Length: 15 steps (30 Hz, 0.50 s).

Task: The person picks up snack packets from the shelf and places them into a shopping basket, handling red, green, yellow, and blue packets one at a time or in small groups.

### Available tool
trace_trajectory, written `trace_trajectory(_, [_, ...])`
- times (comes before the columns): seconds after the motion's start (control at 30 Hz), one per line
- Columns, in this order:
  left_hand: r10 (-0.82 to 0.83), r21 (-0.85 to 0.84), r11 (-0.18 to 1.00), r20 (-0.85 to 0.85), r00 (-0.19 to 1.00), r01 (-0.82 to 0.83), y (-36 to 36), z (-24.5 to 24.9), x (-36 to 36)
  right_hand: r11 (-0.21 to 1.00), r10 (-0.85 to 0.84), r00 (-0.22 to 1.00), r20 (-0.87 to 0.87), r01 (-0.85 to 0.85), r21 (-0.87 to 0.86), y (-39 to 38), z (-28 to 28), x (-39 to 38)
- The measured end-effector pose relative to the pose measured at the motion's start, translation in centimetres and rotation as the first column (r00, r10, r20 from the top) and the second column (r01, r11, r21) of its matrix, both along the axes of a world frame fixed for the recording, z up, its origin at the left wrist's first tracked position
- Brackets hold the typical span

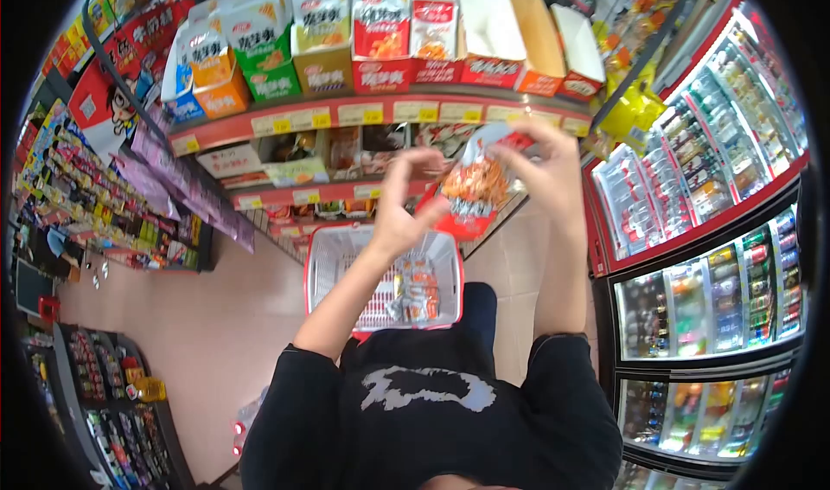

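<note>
A red and silver snack packet (475,189) with a picture of orange-brown food hangs in front of the lower shelf, its printing upside down to me. My right hand (546,168) pinches its upper right corner between thumb and fingers. On the other side, my left hand (405,206) has its fingers apart, with the thumb tip right at the packet's left edge. Below my forearms sits a white shopping basket (320,274) with a red rim, and several small orange and silver packets (420,289) lie in it.
A curved shelf (346,114) ahead carries snack packets in coloured boxes, including an open white box (487,19). Glass-door drink coolers (709,313) stand along the right. Snack racks (95,187) line the left, and bottles (246,425) stand low at left.
</note>
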State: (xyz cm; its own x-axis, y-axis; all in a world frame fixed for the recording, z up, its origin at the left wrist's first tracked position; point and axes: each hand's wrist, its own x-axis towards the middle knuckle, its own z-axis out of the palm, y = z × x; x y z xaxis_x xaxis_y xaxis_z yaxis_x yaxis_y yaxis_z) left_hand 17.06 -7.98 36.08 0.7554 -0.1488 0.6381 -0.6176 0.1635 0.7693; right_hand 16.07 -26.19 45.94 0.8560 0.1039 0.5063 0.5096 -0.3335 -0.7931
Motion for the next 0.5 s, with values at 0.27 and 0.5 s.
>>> trace_trajectory(0.27, [0.016, 0.081, 0.979, -0.945, 0.328, 0.188, 3.7, -24.2, -7.2, 0.935, -0.346, 0.904, -0.253, 0.309, -0.174, 1.0, -34.0, -4.9])
trace_trajectory(0.5, [0.292, 0.292, 0.956, -0.952, 0.091, -0.017, 3.5, -37.2, -12.9, 0.938, -0.173, 0.550, -0.817, -0.160, -0.307, 1.7, -42.4, -14.8])
